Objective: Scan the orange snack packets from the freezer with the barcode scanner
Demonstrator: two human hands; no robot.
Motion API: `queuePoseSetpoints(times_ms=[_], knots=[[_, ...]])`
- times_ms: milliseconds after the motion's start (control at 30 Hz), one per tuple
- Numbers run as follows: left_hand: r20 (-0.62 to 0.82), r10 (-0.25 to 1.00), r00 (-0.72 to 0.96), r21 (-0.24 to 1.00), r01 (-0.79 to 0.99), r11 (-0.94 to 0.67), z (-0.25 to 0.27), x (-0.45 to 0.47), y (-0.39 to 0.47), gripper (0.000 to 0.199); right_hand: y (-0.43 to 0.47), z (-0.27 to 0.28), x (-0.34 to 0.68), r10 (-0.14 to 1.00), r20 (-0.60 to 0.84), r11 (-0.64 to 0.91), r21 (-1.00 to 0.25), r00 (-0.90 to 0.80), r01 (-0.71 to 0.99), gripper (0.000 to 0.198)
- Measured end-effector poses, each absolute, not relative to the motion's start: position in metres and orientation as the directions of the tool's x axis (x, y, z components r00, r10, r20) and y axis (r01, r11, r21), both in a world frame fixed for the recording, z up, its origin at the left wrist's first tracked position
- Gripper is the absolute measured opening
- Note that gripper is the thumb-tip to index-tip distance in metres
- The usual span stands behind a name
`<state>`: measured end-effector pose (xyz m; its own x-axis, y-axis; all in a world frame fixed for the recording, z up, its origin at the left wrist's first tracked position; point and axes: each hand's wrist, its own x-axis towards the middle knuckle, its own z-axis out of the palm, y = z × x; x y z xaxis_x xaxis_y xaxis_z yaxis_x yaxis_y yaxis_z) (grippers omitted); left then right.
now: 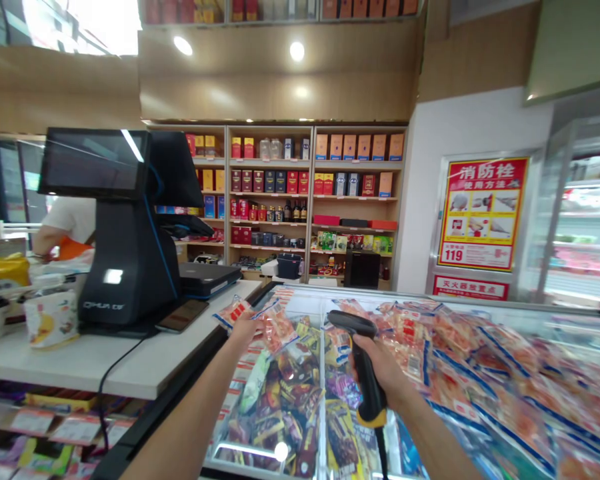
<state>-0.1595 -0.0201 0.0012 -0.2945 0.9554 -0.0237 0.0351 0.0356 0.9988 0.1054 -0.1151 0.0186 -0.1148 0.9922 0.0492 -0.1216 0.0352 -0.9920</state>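
Bare forearms [195, 407] extend forward, right hand [380, 365] gripping a black pistol-shaped plastic scanner [365, 369] at one o'clock, left hand [247, 329] at eleven pinching a red-printed clear-plastic packet [234, 311], probably light, slippery, best edge-held.

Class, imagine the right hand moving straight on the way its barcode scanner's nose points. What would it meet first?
Probably the clear, blue-edged plastic packet at the left hand; depth is unclear, so the barcode scanner might pass above it.

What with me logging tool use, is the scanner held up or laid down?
Held up: the right hand grips the scanner by its handle.
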Motion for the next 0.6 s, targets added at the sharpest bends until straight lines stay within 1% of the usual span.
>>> queuePoseSetpoints(times_ms=[100,300,400,600], knots=[[-0.020,0.962,-0.273,0.999,0.022,0.027,0.007,-0.151,-0.018,0.030,-0.119,0.025,0.101,0.989,0.039,0.016,-0.987,-0.142,-0.158,0.031],[-0.023,0.961,-0.274,0.999,0.022,0.030,0.012,-0.135,-0.020,0.030,-0.126,0.035,0.096,0.983,0.011,-0.012,-0.992,-0.183,-0.124,0.032],[-0.031,0.960,-0.277,0.999,0.023,0.039,0.014,-0.130,-0.022,0.030,-0.127,0.036,0.093,0.980,0.010,-0.019,-0.990,-0.201,-0.140,0.030],[-0.050,0.954,-0.294,0.997,0.037,0.064,0.013,-0.125,-0.019,0.030,-0.119,0.035,0.098,0.983,0.032,0.004,-0.988,-0.182,-0.154,0.030]])
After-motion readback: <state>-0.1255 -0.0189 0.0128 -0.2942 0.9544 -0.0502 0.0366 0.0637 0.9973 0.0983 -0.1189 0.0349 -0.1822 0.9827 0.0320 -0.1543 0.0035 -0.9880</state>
